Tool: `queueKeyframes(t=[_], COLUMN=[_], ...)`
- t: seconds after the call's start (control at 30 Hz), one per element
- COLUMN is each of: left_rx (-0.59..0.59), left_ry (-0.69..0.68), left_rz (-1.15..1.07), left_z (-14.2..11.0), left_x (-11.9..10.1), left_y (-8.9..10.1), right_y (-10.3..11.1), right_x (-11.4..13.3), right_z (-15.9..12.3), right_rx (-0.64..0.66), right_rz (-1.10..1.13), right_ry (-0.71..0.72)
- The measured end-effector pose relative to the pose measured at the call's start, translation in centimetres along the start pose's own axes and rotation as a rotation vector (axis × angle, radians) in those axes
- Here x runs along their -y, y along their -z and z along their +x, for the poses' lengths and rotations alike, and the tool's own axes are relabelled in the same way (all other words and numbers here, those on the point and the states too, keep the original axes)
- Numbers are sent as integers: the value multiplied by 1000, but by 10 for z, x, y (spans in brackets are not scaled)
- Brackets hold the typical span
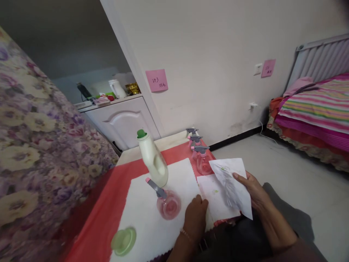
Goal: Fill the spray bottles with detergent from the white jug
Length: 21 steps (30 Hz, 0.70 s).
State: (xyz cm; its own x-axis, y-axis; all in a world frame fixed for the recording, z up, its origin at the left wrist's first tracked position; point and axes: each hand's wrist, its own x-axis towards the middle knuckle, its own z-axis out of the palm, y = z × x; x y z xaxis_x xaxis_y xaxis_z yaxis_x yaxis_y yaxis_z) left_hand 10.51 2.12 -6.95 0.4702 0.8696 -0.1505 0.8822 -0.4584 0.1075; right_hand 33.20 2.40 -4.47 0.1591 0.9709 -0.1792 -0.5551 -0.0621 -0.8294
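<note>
My right hand (252,189) grips a white sheet of paper (231,183) with a grey smudge, lifted above the table's right edge. My left hand (195,216) rests with fingers curled on a second white sheet (215,196) lying flat on the table. Just left of that hand stands a pink spray bottle (167,203) with a grey trigger. Behind it a white jug with a green cap (154,160) stands on a white cloth (152,214). Three more pink spray bottles (200,156) stand in a row at the far right corner.
A red cover (109,207) lies over the small table. A green lid (124,240) sits at the near left of the cloth. A floral fabric (35,145) fills the left. A white cabinet (122,120) stands behind, and a striped bed (316,109) at the right.
</note>
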Motion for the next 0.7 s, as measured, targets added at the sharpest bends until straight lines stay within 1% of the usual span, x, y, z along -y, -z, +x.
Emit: queueKeyframes(t=[0.13,0.27,0.47,0.6,0.7], left_rx=[30,19,-37,-83,-74], left_ry=[-71,-69,-19,74,133], left_rz=[61,92,83,25,-6], left_z=[2,-1,-10,-18,-26], left_x=[1,6,15,21,26], left_y=[3,5,9,9,7], right_y=[-3,-4,-5,-5,-7], right_x=[0,1,-4,-5,-8], right_z=[0,-1,0,2,2], right_rx=[8,20,55,84,97], right_rz=[-14,-22,-30,26,51], right_ry=[4,-22,-53,-81,-94])
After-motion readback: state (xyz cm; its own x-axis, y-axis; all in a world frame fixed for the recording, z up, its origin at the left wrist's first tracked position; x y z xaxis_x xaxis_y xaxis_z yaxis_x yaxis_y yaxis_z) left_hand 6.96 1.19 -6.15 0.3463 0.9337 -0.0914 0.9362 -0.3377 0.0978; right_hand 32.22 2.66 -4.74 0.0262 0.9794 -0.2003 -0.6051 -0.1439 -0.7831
